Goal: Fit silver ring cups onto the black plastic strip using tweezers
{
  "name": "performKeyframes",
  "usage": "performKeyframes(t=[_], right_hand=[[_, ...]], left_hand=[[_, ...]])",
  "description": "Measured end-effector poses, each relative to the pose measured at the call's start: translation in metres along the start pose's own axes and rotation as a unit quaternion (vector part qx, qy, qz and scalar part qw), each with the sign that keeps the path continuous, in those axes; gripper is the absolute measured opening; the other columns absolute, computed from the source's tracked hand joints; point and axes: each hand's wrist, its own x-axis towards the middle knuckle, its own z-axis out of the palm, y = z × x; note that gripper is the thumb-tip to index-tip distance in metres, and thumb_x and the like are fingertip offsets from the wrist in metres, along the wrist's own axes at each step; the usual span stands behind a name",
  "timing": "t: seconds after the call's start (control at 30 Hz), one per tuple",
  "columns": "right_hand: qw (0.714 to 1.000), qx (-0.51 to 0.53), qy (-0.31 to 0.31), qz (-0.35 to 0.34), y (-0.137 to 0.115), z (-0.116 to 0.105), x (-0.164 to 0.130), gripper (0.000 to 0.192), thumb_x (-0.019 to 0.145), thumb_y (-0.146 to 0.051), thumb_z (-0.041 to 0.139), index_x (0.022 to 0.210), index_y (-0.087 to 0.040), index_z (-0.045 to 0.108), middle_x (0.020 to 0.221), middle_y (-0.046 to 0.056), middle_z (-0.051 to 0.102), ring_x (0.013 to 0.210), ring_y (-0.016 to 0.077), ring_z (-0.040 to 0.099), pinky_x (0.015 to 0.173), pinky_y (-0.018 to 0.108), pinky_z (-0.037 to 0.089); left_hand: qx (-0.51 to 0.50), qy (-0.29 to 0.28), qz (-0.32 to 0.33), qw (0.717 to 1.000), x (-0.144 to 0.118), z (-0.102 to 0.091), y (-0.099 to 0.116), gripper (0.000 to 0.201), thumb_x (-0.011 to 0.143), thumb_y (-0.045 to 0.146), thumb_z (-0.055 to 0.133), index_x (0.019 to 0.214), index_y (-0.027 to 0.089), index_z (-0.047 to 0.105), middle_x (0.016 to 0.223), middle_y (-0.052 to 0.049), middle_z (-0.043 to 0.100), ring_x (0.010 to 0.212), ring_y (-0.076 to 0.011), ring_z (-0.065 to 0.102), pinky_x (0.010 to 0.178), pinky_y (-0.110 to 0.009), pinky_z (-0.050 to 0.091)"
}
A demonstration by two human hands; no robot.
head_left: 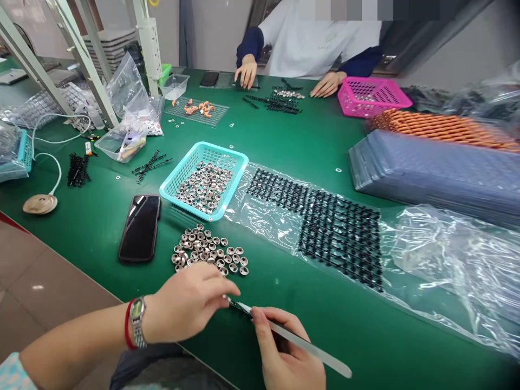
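Note:
My left hand [190, 300] is closed in a pinch, with a small silvery metal cup [226, 297] at its fingertips. That cup meets the end of a thin black strip [234, 306]. Wrapped round a long whitish flat stick [311, 348] is my right hand [284, 341]; the stick has a pointed front and a rounded back end. The strip runs along the stick into the right fingers, which partly hide it. A loose pile of metal cups [211, 252] lies on the green table just beyond my left hand.
A turquoise basket [164, 189] holds more metal cups. Black strips [341, 238] lie in rows on clear plastic film [268, 225]. A phone [140, 227] lies at left. Across the table, a co-worker's hands [246, 71] rest near black parts and a pink basket [376, 89].

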Motion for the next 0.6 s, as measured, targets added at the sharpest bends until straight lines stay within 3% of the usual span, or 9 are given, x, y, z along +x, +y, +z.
performKeyframes(t=[0.1,0.27,0.6], right_hand=[[0.998,-0.015,-0.019,-0.061,0.006,-0.001,0.001,0.039,0.092,-0.060,0.067,0.078,-0.023,0.071,0.071,0.001,0.073,0.059,0.0147,0.069,0.056,0.020,0.054],[0.988,-0.024,-0.031,-0.150,0.012,-0.006,0.004,0.022,0.097,-0.040,0.067,0.083,-0.024,0.070,0.072,-0.001,0.074,0.057,0.0116,0.071,0.055,0.015,0.055],[0.972,0.056,-0.029,-0.227,-0.001,-0.003,0.012,0.018,0.099,-0.036,0.068,0.085,-0.026,0.071,0.077,-0.003,0.076,0.067,0.0107,0.075,0.065,0.014,0.060]], left_hand=[[-0.012,0.031,0.016,0.999,-0.019,0.019,0.009,0.021,0.104,0.014,0.055,0.101,0.015,0.076,0.092,-0.007,0.074,0.082,-0.0200,0.067,0.072,-0.028,0.054],[0.048,0.072,0.026,0.996,-0.034,0.042,0.010,0.028,0.106,0.011,0.045,0.103,0.016,0.073,0.101,-0.009,0.078,0.087,-0.0223,0.069,0.076,-0.034,0.056],[0.030,0.075,0.028,0.996,-0.038,0.044,0.007,0.025,0.105,0.009,0.048,0.104,0.014,0.072,0.105,-0.010,0.080,0.091,-0.0238,0.071,0.080,-0.036,0.056]])
